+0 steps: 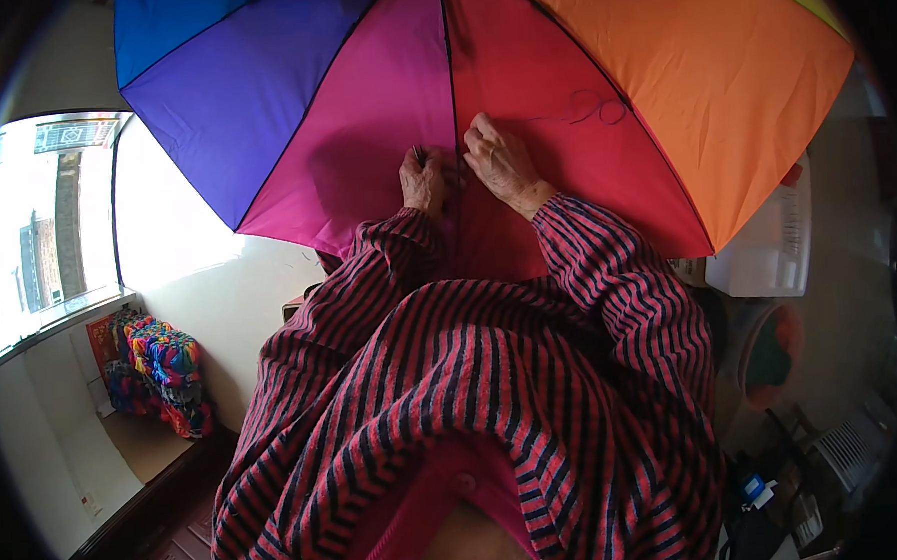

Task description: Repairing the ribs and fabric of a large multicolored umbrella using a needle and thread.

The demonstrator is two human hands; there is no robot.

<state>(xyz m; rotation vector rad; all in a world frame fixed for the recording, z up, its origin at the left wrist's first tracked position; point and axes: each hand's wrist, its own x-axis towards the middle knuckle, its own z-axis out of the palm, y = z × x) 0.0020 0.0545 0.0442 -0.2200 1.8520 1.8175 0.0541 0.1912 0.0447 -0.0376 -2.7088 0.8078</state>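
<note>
An opened umbrella (362,134) with rainbow-coloured panels spreads in front of me, its lower edge toward my body. At the dark seam between the magenta and red panels, my left hand (424,184) is closed on the canopy fabric, with a small dark spot showing at its fingertips. Just across the seam, my right hand (504,165) is closed, fingers bent and pressed together; what they pinch is hidden. A dark thread (599,108) lies in loose loops on the red panel and trails toward my right hand.
A bright window (40,218) is at the left. Below it, a bundle of multicoloured yarn or cloth (164,362) stands by a board. To the right are a white plastic container (767,246), a round green-and-red item (770,358) and a grey slatted object (856,450).
</note>
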